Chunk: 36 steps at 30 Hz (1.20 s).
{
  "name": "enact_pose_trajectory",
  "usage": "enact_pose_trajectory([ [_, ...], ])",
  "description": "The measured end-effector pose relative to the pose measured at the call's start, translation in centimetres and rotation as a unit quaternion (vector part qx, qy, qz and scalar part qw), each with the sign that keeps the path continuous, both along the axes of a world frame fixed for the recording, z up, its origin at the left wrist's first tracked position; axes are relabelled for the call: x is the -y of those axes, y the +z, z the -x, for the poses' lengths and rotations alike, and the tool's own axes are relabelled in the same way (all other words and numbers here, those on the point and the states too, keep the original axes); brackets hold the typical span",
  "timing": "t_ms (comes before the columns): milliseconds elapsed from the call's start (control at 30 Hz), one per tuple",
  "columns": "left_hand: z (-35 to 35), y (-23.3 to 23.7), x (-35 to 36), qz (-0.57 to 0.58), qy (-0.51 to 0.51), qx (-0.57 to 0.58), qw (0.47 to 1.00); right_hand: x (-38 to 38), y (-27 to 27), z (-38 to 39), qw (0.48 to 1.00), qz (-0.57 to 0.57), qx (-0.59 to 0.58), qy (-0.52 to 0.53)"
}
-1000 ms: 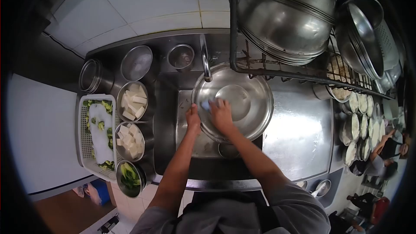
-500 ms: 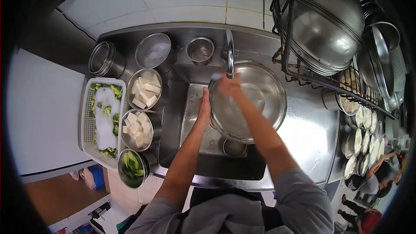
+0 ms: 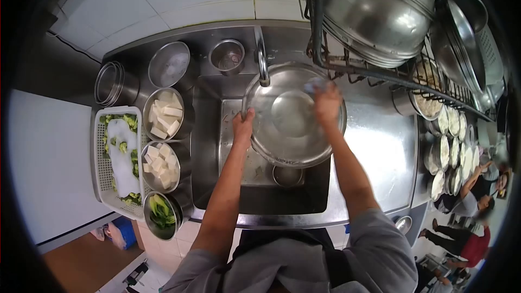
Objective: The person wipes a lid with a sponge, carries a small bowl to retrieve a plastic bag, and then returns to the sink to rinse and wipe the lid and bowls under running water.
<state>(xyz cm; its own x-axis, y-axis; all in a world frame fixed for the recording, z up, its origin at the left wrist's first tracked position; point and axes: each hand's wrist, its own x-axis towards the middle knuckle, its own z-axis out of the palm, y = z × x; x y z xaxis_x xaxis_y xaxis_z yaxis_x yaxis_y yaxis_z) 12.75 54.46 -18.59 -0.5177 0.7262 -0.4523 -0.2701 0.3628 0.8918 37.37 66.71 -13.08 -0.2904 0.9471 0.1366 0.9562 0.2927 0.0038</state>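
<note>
A wide stainless steel bowl (image 3: pixel 271 138) sits over the right part of the sink (image 3: pixel 209 157), its inside facing up. My left hand (image 3: pixel 243 128) grips its left rim, thumb over the edge. Inside the bowl, near the far right wall, my right hand (image 3: pixel 328 107) is closed on a small bluish-grey scrubbing pad (image 3: pixel 313 84), slightly blurred by motion. The faucet (image 3: pixel 262 62) reaches over the bowl's far left rim. A small metal cup (image 3: pixel 287 176) lies in the sink, partly under the bowl's near edge.
Left of the sink stand bowls of tofu cubes (image 3: pixel 161 168), a bowl of leafy greens (image 3: pixel 161 214) and a white basket (image 3: pixel 97 179) of broccoli. Above right hangs a wire rack (image 3: pixel 374 70) of large bowls. Several filled bowls (image 3: pixel 442 152) and other people (image 3: pixel 472 201) are farther right.
My right hand has moved the pad from the bowl's left side across to its far right wall. My left hand still holds the left rim. The whole view has shifted slightly.
</note>
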Motion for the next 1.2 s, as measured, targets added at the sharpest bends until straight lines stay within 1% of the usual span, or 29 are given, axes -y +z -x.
enact_pose_trajectory([
  [33,0.4,-0.7,-0.2,-0.012,0.0,0.005,1.0,-0.3,0.0,-2.6,0.997,-0.058,-0.043,-0.002],
  [67,0.7,-0.6,-0.7,-0.011,0.004,0.027,1.0,1.1,0.1,-3.4,0.995,-0.065,-0.055,-0.052],
  [100,0.7,-0.5,-0.7,-0.007,0.009,0.05,0.999,1.4,-0.9,-3.1,0.995,-0.068,-0.051,-0.06],
  [133,0.7,-0.5,-0.4,0.0,0.014,0.07,0.997,2.2,-3.0,-1.7,0.994,-0.068,-0.049,-0.07],
  [167,0.8,-0.8,-0.7,-0.006,0.016,0.045,0.999,2.8,-4.4,0.3,0.993,-0.07,-0.051,-0.08],
  [233,0.8,-2.3,-0.3,-0.008,0.019,-0.006,1.0,5.9,-4.8,7.3,0.996,-0.034,-0.078,0.027],
  [267,0.9,-2.3,-0.3,-0.001,0.023,-0.008,1.0,8.8,-4.3,9.8,0.987,0.025,-0.137,0.084],
  [300,1.4,-2.4,-0.5,0.003,0.002,-0.013,1.0,12.1,-3.2,10.5,0.968,0.082,-0.192,0.14],
  [367,2.4,-2.7,0.0,0.013,-0.039,-0.017,0.999,17.1,0.3,6.3,0.956,0.109,-0.22,0.161],
  [400,2.0,-1.2,-0.2,0.011,-0.023,-0.02,0.999,17.0,1.2,2.5,0.968,0.128,-0.16,0.143],
  [433,1.9,-1.1,-0.2,0.009,-0.017,-0.027,0.999,15.4,-1.3,-1.9,0.985,0.081,-0.117,0.095],
  [467,1.7,-1.2,-0.2,0.009,-0.009,-0.033,0.999,12.1,-2.1,-5.7,0.989,0.098,-0.108,0.02],
  [500,1.4,-1.3,-0.1,0.009,-0.004,-0.039,0.999,8.8,0.1,-8.3,1.0,0.016,0.0,-0.006],
  [533,1.0,-1.1,-0.1,0.015,-0.008,-0.044,0.999,5.6,1.2,-9.2,0.999,-0.006,-0.039,-0.003],
  [567,0.9,-0.7,0.1,0.021,-0.009,-0.049,0.999,4.1,1.7,-9.8,0.996,-0.028,-0.08,0.002],
  [633,1.2,-0.5,-0.3,0.023,-0.01,-0.054,0.998,5.6,1.0,-8.6,0.997,-0.04,-0.068,0.012],
  [700,1.5,-1.1,0.1,0.029,-0.009,-0.047,0.998,10.2,3.1,-8.4,0.991,0.119,-0.003,-0.059],
  [733,1.7,-1.2,0.0,0.036,-0.013,-0.054,0.998,12.8,3.4,-7.7,0.978,0.193,-0.009,-0.072],
  [767,1.7,-1.4,-0.1,0.043,-0.016,-0.06,0.997,15.8,3.9,-6.1,0.969,0.244,0.021,-0.039],
  [800,1.6,-1.5,-0.2,0.05,-0.02,-0.067,0.996,18.8,4.4,-3.8,0.968,0.252,0.001,0.001],
  [833,1.2,-1.3,0.0,0.039,-0.016,-0.041,0.998,20.9,4.8,-1.6,0.964,0.262,-0.017,0.041],
  [867,1.0,-0.8,0.1,0.026,-0.009,-0.016,0.999,21.3,3.9,0.0,0.965,0.247,-0.018,0.083],
  [967,1.2,-1.1,0.1,-0.003,0.001,0.021,1.0,18.3,4.1,-2.3,0.954,0.293,0.041,0.053],
  [1033,1.1,-1.4,0.2,-0.007,0.004,0.025,1.0,14.0,4.9,-7.1,0.962,0.258,0.089,0.028],
  [1067,0.9,-1.0,0.2,-0.004,0.006,0.021,1.0,10.8,4.9,-9.4,0.975,0.21,0.066,0.02],
  [1100,0.7,-0.8,0.8,0.002,0.01,0.016,1.0,9.2,5.2,-10.3,0.985,0.165,0.042,0.015],
  [1167,0.4,-0.1,0.9,0.016,0.013,-0.025,0.999,10.4,4.1,-8.7,0.975,0.178,0.122,0.056],
  [1200,0.2,0.1,0.8,0.022,0.012,-0.044,0.999,13.2,3.9,-7.5,0.965,0.221,0.108,0.086],
])
